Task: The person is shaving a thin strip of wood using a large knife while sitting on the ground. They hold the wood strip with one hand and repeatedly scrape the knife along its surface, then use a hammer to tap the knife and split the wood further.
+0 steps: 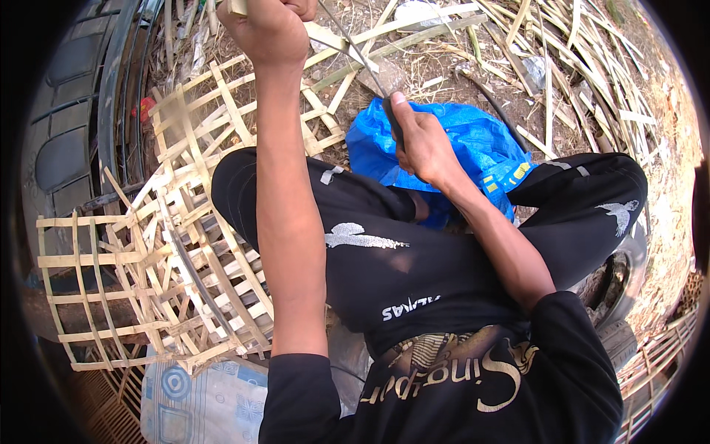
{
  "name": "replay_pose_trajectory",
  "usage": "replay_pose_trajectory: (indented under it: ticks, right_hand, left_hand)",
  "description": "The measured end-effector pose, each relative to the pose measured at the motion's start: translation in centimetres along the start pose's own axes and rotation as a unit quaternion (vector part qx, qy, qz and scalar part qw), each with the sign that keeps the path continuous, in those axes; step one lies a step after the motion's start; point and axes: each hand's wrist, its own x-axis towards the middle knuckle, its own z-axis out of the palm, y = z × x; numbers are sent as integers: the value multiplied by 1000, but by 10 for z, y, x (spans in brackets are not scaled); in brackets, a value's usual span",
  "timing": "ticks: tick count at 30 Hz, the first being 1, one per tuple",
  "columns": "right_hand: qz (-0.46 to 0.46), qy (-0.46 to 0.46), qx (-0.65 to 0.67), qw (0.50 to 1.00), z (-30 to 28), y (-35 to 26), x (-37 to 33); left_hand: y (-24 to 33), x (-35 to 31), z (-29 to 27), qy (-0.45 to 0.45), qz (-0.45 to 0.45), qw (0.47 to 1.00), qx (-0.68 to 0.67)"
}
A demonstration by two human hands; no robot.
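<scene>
My left hand (268, 35) is raised at the top edge, its fingers closed around a pale bamboo strip (237, 7). Part of that hand and most of the strip lie beyond the picture. In my right hand (427, 144) is a knife (392, 120), gripped by its dark handle with the thumb along it. Its thin blade points up and left, crossing near a strip that runs out from beside my left fist; whether they touch I cannot tell. Under my right hand, a crumpled blue plastic sheet (458, 140) lies between my bent legs.
Open-weave bamboo lattice panels (96, 300) are stacked to my left, beside dark metal-framed chairs (66, 159). Loose bamboo strips (577, 81) litter the ground ahead and to the right. A patterned blue-white cushion (177, 403) lies at lower left. More slatted lattice (662, 370) shows at lower right.
</scene>
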Motion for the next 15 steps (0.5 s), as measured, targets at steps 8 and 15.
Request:
replay_pose_trajectory:
  ticks: [8,15]
  right_hand:
    - [8,6,58,998,-9,-3,-15]
    - [-16,-36,70,997,-4,-19,-20]
  left_hand:
    - [1,7,14,-39,5,998,45]
    - [-2,0,-3,1,-19,1000,-7]
